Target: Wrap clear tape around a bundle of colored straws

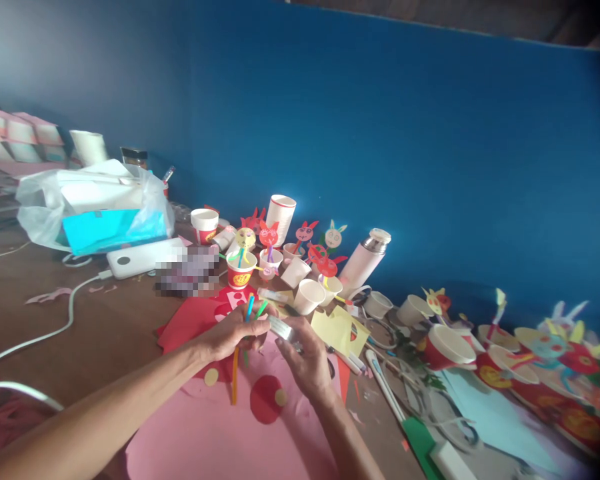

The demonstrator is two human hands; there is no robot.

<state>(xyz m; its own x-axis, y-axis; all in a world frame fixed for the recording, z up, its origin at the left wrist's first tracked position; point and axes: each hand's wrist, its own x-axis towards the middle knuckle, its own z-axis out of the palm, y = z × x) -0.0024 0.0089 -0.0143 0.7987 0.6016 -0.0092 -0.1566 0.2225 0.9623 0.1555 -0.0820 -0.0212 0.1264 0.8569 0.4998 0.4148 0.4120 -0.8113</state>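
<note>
My left hand is closed around thin coloured strips. A blue strip and a green strip stick out above its fingers, and an orange strip hangs below them. My right hand grips a small white printed object, whose kind I cannot make out; its end is close to the left fingertips. Beneath both hands lie pink paper and red paper. A red paper circle and small yellow discs rest on the pink paper.
Behind the hands stand paper cups, several with paper animal-face figures, and a pink thermos. A white power bank with a cable and a plastic bag are at left. Cups, cables and a green-and-white tool fill the right.
</note>
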